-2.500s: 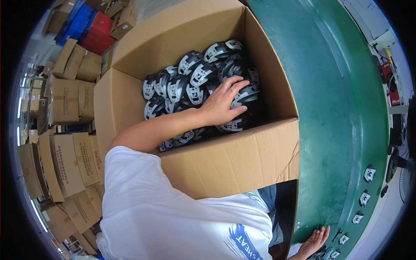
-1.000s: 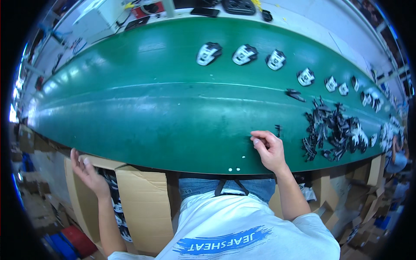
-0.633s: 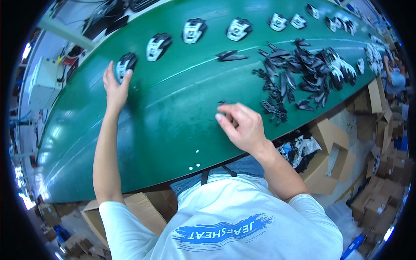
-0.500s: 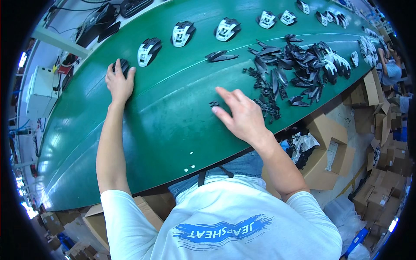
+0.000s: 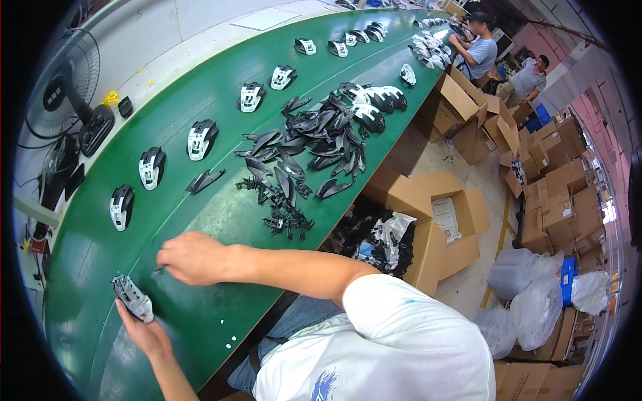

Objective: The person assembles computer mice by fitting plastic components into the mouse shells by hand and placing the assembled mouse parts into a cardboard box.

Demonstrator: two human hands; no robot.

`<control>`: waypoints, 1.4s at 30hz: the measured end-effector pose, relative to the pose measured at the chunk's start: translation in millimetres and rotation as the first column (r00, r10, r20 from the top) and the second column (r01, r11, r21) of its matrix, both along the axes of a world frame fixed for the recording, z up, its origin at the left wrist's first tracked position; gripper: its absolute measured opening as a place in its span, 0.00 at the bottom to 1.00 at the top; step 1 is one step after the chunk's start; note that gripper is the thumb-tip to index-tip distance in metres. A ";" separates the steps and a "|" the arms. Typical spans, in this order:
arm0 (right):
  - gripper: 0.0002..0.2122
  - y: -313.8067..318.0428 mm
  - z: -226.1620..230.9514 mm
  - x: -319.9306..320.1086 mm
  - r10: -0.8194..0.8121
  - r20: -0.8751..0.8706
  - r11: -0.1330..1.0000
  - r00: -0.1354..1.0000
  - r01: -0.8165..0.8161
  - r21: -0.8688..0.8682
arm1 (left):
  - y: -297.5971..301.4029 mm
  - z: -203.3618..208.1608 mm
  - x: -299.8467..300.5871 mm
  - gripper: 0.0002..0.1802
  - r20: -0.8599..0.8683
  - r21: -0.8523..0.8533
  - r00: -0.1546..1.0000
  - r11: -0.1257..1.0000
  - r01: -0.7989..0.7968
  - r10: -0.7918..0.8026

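My left hand grips a computer mouse shell, tilted so its hollow grey inner side shows. Just beyond it my right hand is closed in a pinch on a small black plastic part, whose lower end peeks out under the fingertips. The part and the shell are apart. Black-and-white mouse shells stand in a spaced row along the far side, the nearest mouse shell beyond my hands. A pair of black side pieces lies between that row and a heap of small black clips.
Black curved side panels are piled mid-table, with more white-topped shells behind. Three white bits lie near the edge of the green table. An open carton stands below on the right. A fan stands far left; two people are farther off.
The view has swung to the right. My left hand has lifted a mouse shell off the table and turned it over. My right hand has closed on the small black part and moved toward the shell.
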State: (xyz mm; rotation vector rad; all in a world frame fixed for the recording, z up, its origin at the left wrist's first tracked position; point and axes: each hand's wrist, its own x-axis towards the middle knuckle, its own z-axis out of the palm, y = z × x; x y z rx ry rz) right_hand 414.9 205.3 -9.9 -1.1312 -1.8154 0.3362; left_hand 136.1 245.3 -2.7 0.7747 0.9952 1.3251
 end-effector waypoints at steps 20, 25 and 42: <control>0.10 49.9 4.2 -30.9 0.201 -0.796 0.812 0.572 -0.552 -0.191 | 63.7 6.1 88.6 0.28 0.276 0.338 0.943 0.938 0.083 -0.183; 0.09 30.6 29.3 -49.2 0.260 -0.612 0.770 0.747 -0.543 -0.336 | 31.9 20.5 69.0 0.32 0.559 0.116 0.801 0.977 0.181 -0.215; 0.06 28.4 20.9 -71.6 -0.172 -0.618 0.975 0.767 0.044 -0.216 | 22.8 14.5 57.8 0.32 0.338 0.181 0.870 0.932 0.314 -0.358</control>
